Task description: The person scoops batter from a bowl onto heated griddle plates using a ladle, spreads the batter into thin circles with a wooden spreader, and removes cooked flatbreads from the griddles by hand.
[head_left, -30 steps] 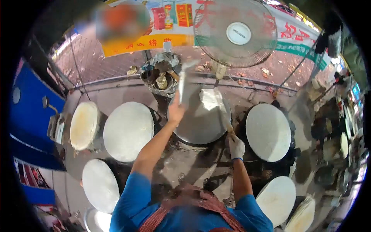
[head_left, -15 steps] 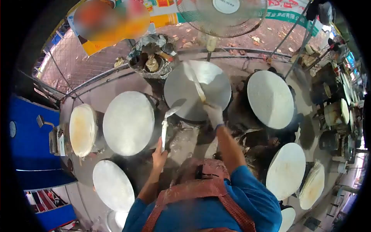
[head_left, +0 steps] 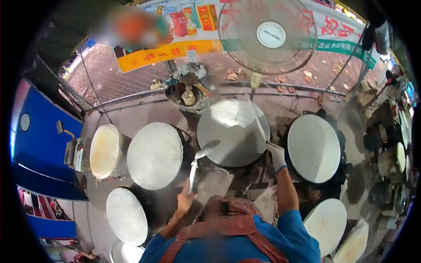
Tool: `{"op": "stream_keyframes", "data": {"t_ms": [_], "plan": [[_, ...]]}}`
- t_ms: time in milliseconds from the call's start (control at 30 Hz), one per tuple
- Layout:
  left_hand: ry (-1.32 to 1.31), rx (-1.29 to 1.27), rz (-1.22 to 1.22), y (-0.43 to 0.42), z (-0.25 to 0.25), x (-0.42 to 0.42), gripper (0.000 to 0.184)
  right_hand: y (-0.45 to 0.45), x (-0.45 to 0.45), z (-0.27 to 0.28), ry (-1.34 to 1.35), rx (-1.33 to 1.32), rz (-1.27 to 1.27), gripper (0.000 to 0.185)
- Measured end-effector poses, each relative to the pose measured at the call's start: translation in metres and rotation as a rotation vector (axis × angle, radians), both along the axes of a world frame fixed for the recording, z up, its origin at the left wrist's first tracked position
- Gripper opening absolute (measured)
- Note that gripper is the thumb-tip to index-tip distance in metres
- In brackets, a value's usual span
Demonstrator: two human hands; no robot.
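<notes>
My bare left hand [head_left: 185, 200] is closed round the white handle of a ladle [head_left: 202, 153], whose metal head is near the lower left rim of the middle round griddle [head_left: 232, 149]. My gloved right hand [head_left: 276, 154] grips the handle of a flat, pale spatula [head_left: 259, 122], whose blade lies along the right side of that griddle. White shine or batter, I cannot tell which, shows on the griddle's upper part. To its left is a white-covered griddle [head_left: 155, 156], and to its right another one [head_left: 314, 148].
A fan [head_left: 271, 35] stands beyond the middle griddle, with a bucket [head_left: 188, 94] at its upper left. Stacks of flat pancakes [head_left: 105, 151] lie at far left and lower right [head_left: 353, 243]. More white rounds are at lower left [head_left: 127, 216] and lower right [head_left: 326, 225].
Since one second ago, my left hand has brought the ladle down towards me, below the griddle's left edge. The spatula has swept across the griddle and is now at its right side.
</notes>
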State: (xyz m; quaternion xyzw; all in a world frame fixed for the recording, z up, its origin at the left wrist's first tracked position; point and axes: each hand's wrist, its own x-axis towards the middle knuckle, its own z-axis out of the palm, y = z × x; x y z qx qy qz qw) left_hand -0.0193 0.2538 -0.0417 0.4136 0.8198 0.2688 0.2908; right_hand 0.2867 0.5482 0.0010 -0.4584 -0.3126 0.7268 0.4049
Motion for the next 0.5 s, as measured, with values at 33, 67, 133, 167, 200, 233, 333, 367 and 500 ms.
{"op": "stream_keyframes", "data": {"t_ms": [33, 67, 133, 167, 200, 233, 333, 367, 500], "plan": [[-0.021, 0.05, 0.008, 0.002, 0.005, 0.005, 0.067, 0.014, 0.001, -0.038, -0.127, 0.0, 0.082, 0.027], [-0.045, 0.099, 0.013, 0.004, 0.011, 0.012, 0.067, 0.024, -0.003, -0.082, -0.257, 0.001, 0.163, 0.028], [0.04, 0.15, 0.0, 0.008, 0.002, 0.014, 0.065, 0.022, -0.006, -0.085, -0.24, 0.079, 0.257, 0.028], [0.082, 0.168, 0.0, 0.005, -0.001, 0.017, 0.064, 0.021, -0.007, -0.084, -0.23, 0.119, 0.302, 0.029], [0.087, 0.19, -0.007, 0.003, -0.003, 0.021, 0.064, 0.02, 0.004, -0.056, -0.2, 0.089, 0.348, 0.03], [0.098, 0.215, -0.016, 0.003, -0.003, 0.023, 0.064, 0.03, 0.018, -0.033, -0.241, 0.049, 0.363, 0.028], [0.056, 0.133, 0.039, 0.007, -0.005, 0.024, 0.063, 0.077, 0.019, -0.001, -0.42, 0.073, 0.32, 0.018], [0.008, 0.071, 0.076, 0.01, 0.007, 0.031, 0.064, 0.081, 0.008, -0.005, -0.395, -0.012, 0.366, 0.02], [-0.033, 0.014, 0.153, 0.015, 0.029, 0.045, 0.066, 0.061, -0.017, -0.07, 0.116, 0.329, 0.497, 0.068]]}}
